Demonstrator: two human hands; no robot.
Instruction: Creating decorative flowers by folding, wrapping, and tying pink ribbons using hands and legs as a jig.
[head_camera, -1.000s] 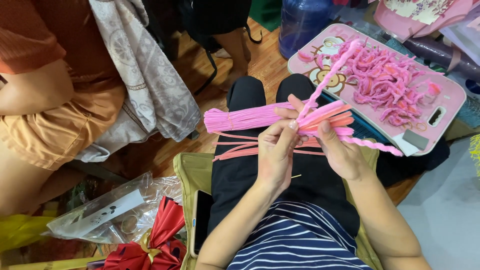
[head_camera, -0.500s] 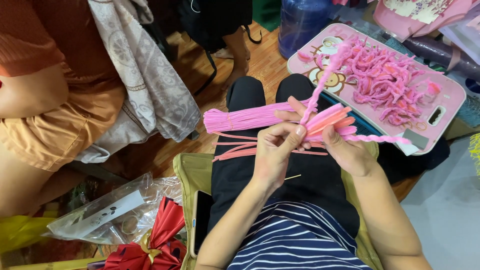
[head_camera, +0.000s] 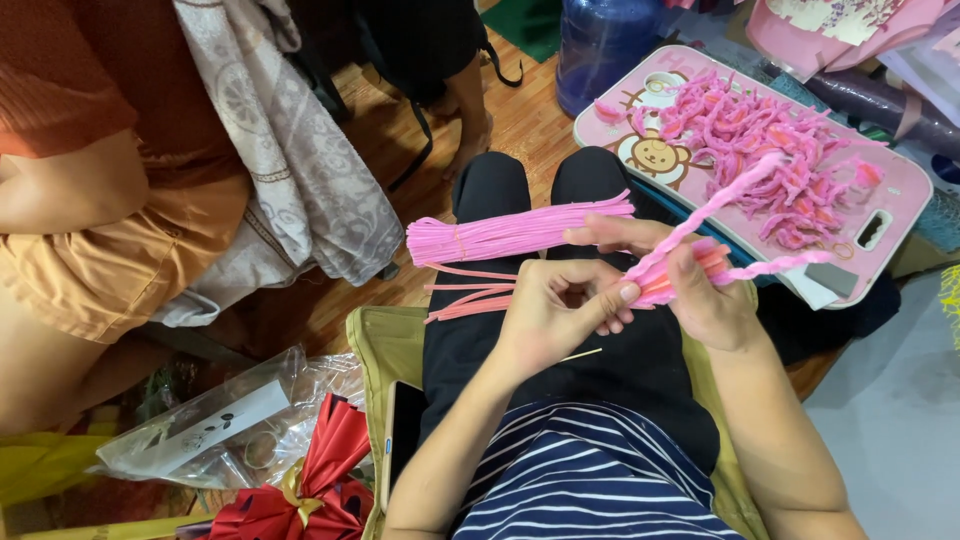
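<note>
1. Held over the lap: a bundle of pink fuzzy stems (head_camera: 520, 236), laid across the black trousers (head_camera: 560, 340), its left end fanned out past the knee.
2. Right hand (head_camera: 705, 295) closed around the gathered end of the stems, fingers wrapped, index finger stretched out along the top of the bundle.
3. Left hand (head_camera: 560, 310) curled in just beside it, thumb and fingertips pinched on the same gathered end — touching the right hand.
4. Rising from the right fist: one twisted pink stem (head_camera: 715, 205), slanting up toward the pink tray (head_camera: 900, 180); a second twisted length (head_camera: 785, 268) trailing off to the right.
5. Judged light and soft on the outside, probably wiry within — bends and keeps its shape, no real weight, not fragile, fuzzy enough not to slip.
6. Best taken near the gathered end, where the strands lie together; taken at the loose left end, likely to splay and slide apart.
7. Loose salmon-pink strands (head_camera: 470, 298) lying below the bundle on the lap, apart from both hands.
8. On the tray, a heap of finished pink curls (head_camera: 760, 140); near the left edge, another person's leg in tan shorts (head_camera: 120, 270), a grey patterned cloth (head_camera: 290, 160), a clear plastic bag (head_camera: 210, 425), a red ribbon bow (head_camera: 315, 490).
</note>
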